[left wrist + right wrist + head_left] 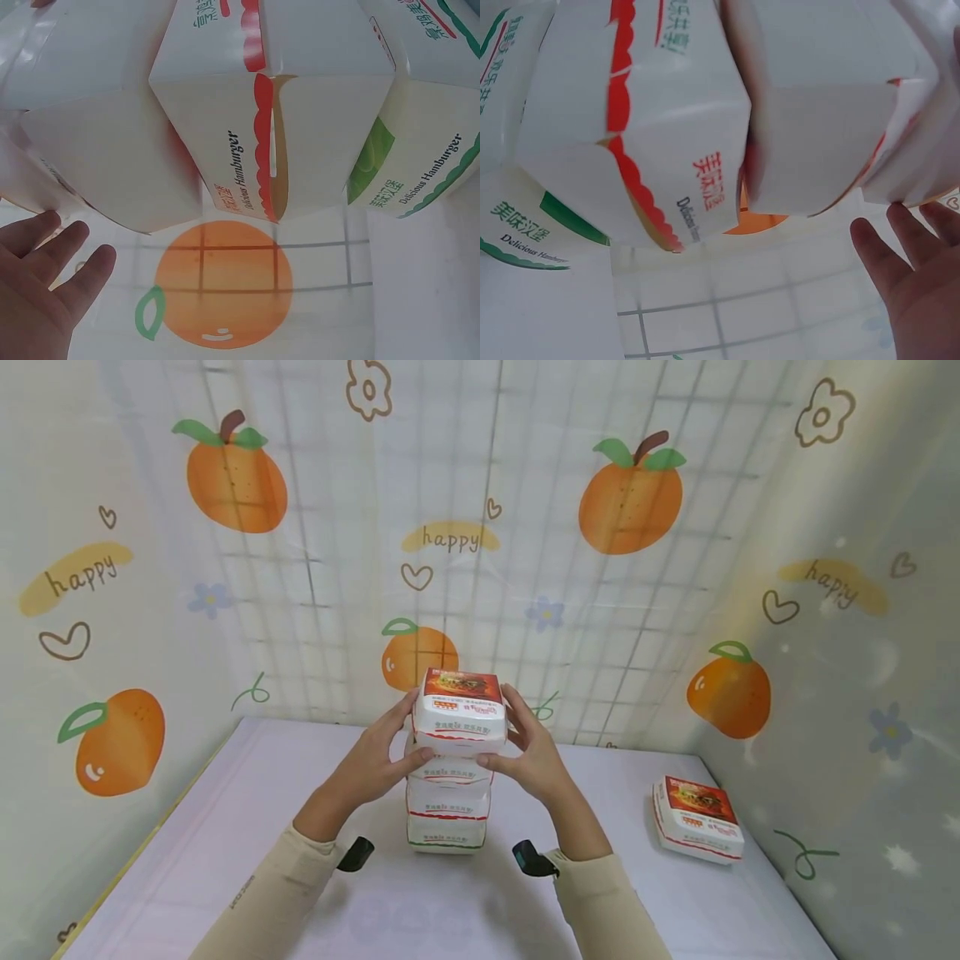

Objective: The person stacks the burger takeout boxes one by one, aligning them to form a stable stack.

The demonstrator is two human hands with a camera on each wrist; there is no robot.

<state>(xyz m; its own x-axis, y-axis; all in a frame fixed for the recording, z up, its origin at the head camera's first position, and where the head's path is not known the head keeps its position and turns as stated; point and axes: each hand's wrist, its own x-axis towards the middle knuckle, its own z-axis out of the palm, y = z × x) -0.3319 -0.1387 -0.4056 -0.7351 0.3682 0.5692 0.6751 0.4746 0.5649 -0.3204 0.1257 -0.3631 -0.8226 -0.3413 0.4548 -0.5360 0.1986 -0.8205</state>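
A white hamburger box [460, 727] with a red burger picture on its lid is at the top of a column of similar boxes [446, 831]. My left hand [375, 760] holds its left side, with the thumb at the lower front edge. On the opposite side my right hand [536, 760] holds it the same way. In the left wrist view, left fingertips [97, 259] reach the end of the column; right fingertips [866, 232] do likewise in the right wrist view. The lower boxes show red and green wavy trims and stand slightly out of line.
Another hamburger box [701, 822] lies on the right part of the white table [247, 777]. Behind the table hangs a curtain [525, 610] printed with oranges, in front of a wire grid. Dark wrist cameras [534, 860] stick out from both sleeves.
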